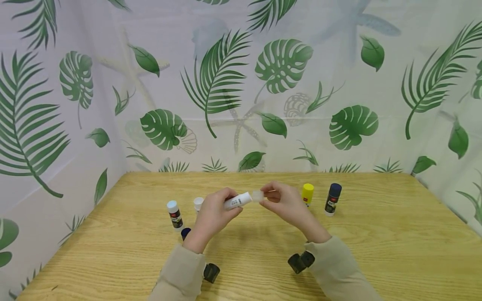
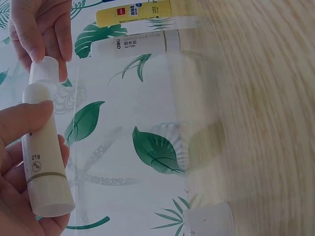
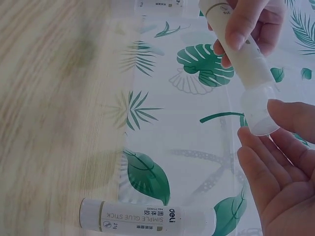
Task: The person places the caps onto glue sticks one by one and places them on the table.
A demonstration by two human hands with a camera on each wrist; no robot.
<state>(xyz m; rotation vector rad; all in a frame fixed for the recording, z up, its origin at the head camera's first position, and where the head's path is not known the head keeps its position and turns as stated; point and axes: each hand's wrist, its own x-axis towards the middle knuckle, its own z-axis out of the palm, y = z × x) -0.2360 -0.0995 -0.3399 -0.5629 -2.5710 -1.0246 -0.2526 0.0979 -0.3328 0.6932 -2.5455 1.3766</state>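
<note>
In the head view my left hand (image 1: 214, 215) grips a white glue stick (image 1: 238, 201), tilted up toward the right. Close by its upper end, my right hand (image 1: 286, 205) pinches a translucent cap (image 1: 257, 196) between thumb and fingers. The right wrist view has the cap (image 3: 258, 115) in line with the stick's end; whether it sits on the stick I cannot tell. "21g" is printed on the held glue stick (image 2: 44, 142) in the left wrist view, where the left thumb lies along the barrel.
Left on the wooden table (image 1: 248, 267) stand a glue stick with a light blue cap (image 1: 175, 215), a white one (image 1: 198, 203) and a dark-capped one (image 1: 185, 233), partly hidden. Rightward are yellow (image 1: 307, 194) and navy (image 1: 333, 200) ones. Another white glue stick (image 3: 147, 216) shows in the right wrist view.
</note>
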